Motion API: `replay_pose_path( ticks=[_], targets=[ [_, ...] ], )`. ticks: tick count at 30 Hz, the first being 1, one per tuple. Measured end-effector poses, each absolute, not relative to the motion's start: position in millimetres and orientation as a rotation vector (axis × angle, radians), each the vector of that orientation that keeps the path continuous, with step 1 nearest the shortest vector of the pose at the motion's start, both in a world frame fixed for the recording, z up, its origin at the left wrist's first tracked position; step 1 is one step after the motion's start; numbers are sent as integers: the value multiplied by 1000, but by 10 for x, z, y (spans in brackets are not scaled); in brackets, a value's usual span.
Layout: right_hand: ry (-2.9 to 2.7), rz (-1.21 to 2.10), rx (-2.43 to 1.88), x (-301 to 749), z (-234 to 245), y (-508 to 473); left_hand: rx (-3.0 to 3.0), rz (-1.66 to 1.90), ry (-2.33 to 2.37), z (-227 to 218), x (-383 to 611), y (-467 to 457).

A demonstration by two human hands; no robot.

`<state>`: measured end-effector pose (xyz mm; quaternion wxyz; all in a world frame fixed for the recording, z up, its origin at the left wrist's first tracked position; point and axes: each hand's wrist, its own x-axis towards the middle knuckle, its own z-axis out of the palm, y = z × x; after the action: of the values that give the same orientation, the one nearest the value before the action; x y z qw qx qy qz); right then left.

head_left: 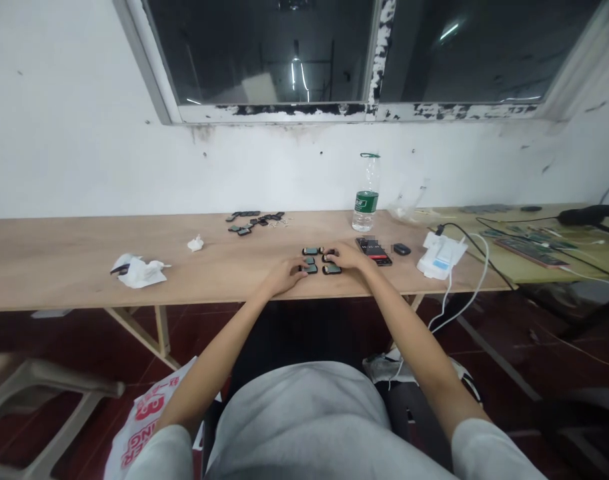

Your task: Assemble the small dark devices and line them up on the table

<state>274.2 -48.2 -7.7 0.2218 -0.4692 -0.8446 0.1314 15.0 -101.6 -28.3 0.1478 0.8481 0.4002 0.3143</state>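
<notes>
Several small dark devices with bluish screens (311,251) lie in a cluster near the front edge of a long wooden table (74,253). My left hand (285,273) rests at the cluster's left side, fingers curled, its fingertips touching one small device (311,269). My right hand (345,255) sits at the right side, fingers bent over another small device (332,269). Whether either hand actually grips its device is too small to make out.
A black phone (373,251) and a small dark object (401,249) lie right of my hands. Behind stand a water bottle (365,195) and another pile of small devices (254,221). Crumpled tissues (138,271), a white charger with cables (441,255), and a second table (534,250) are nearby.
</notes>
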Motion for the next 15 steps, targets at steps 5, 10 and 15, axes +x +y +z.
replay_pose_path(
  ticks=[5, 10, 15],
  targets=[
    [-2292, 338, -1232, 2686, -134, -535, 2444, 848, 1155, -242, 123, -1034],
    [-2304, 425, -1070, 2671, -168, -512, 2452, 814, 1152, -184, 102, -1071],
    [-2263, 434, -1118, 2707, -155, -528, 2465, 808, 1160, -175, 102, -1078]
  ],
)
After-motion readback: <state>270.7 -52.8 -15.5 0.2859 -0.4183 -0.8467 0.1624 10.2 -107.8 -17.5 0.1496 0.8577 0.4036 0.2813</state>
